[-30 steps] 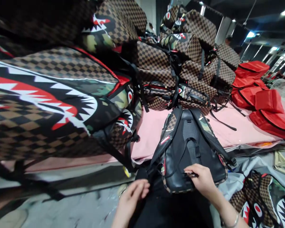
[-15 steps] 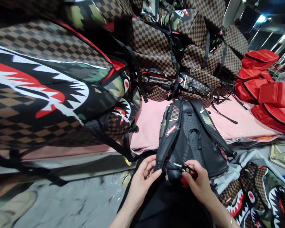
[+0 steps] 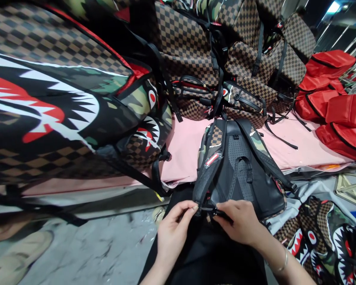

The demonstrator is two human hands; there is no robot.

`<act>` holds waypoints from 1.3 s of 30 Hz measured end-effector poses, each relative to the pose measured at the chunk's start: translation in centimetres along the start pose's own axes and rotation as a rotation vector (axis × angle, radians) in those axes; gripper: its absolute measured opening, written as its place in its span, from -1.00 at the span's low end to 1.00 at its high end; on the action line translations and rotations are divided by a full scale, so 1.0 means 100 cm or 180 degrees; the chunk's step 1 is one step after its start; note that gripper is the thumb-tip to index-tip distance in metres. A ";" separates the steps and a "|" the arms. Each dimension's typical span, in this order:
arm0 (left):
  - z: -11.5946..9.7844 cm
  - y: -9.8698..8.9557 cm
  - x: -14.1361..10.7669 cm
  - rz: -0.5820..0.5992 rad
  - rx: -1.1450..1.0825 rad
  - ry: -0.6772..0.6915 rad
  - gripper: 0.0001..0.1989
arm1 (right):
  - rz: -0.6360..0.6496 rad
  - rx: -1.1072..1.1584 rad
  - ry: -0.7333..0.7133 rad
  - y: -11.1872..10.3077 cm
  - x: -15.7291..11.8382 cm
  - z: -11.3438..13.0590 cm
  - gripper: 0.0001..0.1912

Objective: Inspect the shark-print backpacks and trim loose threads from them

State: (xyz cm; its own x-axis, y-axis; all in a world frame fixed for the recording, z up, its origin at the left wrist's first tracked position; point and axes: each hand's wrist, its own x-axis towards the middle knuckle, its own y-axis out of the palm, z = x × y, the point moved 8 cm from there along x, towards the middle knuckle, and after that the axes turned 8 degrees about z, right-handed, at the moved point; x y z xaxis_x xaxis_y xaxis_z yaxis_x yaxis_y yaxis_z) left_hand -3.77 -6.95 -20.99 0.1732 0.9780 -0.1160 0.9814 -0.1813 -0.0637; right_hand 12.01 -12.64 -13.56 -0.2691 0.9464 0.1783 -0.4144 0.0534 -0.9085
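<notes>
A black backpack (image 3: 239, 166) with checkered and camouflage sides lies in front of me, its padded back panel and shoulder straps facing up. My left hand (image 3: 175, 225) is closed in a pinch on the lower end of the left shoulder strap (image 3: 204, 186). Opposite it, my right hand (image 3: 240, 221) is closed around thread snips (image 3: 208, 208), mostly hidden by the fingers. Their thin blades point left at the strap end, close to my left fingertips. Whether they touch the strap, I cannot tell. A small red and white label (image 3: 213, 159) sits higher on that strap.
Checkered bags (image 3: 185, 43) are piled at the back of the pink-covered table (image 3: 180, 146). A large shark-mouth bag (image 3: 56, 99) fills the left. Red bags (image 3: 341, 107) stand at the right. More shark-print bags (image 3: 317, 233) lie low on the right, beside my right arm.
My right hand has moved left with the snips, bringing their blades to the strap end by my left fingers. My left hand keeps its pinch. The view has shifted slightly.
</notes>
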 end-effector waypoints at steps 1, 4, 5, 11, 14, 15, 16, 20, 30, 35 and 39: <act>-0.001 0.001 -0.001 -0.0013 0.0006 0.0035 -0.89 | 0.0054 -0.0184 -0.0030 0.000 0.002 0.004 -0.86; -0.005 0.005 -0.003 0.0023 0.0048 0.0135 -0.89 | 0.0128 -0.0662 -0.0108 -0.003 0.006 0.015 -0.86; -0.005 0.006 -0.004 0.0019 0.0056 0.0157 -0.89 | 0.0138 -0.0762 -0.0133 -0.003 0.007 0.018 -0.86; 0.011 0.005 -0.002 -0.0126 -0.0689 -0.0270 -0.82 | 0.0315 -0.0591 0.0115 0.004 0.005 0.009 -0.90; 0.017 0.007 -0.001 -0.0112 -0.1076 -0.0502 -0.76 | 0.0556 -0.0392 0.0226 0.009 0.007 0.004 -0.87; 0.017 0.007 -0.001 -0.0097 -0.1132 -0.0539 -0.75 | 0.0664 -0.0406 0.0220 0.010 0.009 0.004 -0.86; 0.017 0.008 -0.002 -0.0085 -0.1167 -0.0563 -0.74 | 0.0769 -0.0464 0.0201 0.011 0.012 0.006 -0.86; 0.013 0.011 -0.005 -0.0022 -0.1218 -0.0601 -0.70 | 0.0996 -0.0731 0.0106 0.008 0.023 0.016 -0.89; 0.005 0.010 0.017 0.0374 -0.1211 -0.0582 -0.58 | -0.0298 0.2263 0.0739 0.010 0.000 -0.030 -0.79; -0.033 0.010 0.044 0.1039 0.1697 -0.0189 -0.61 | -0.0510 0.3125 0.1195 0.059 0.006 -0.046 -0.72; -0.040 -0.008 0.056 0.1121 0.2320 0.0039 -0.56 | -0.0347 0.3309 0.1259 0.083 0.026 -0.043 -0.58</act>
State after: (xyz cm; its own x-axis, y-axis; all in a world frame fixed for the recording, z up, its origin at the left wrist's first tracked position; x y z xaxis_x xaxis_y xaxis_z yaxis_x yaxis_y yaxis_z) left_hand -3.25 -0.94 -17.63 0.4670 0.8513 -0.2390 0.5688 -0.4962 -0.6559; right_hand 11.61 -8.32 -22.25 0.0318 0.9975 -0.0632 -0.9942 0.0251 -0.1046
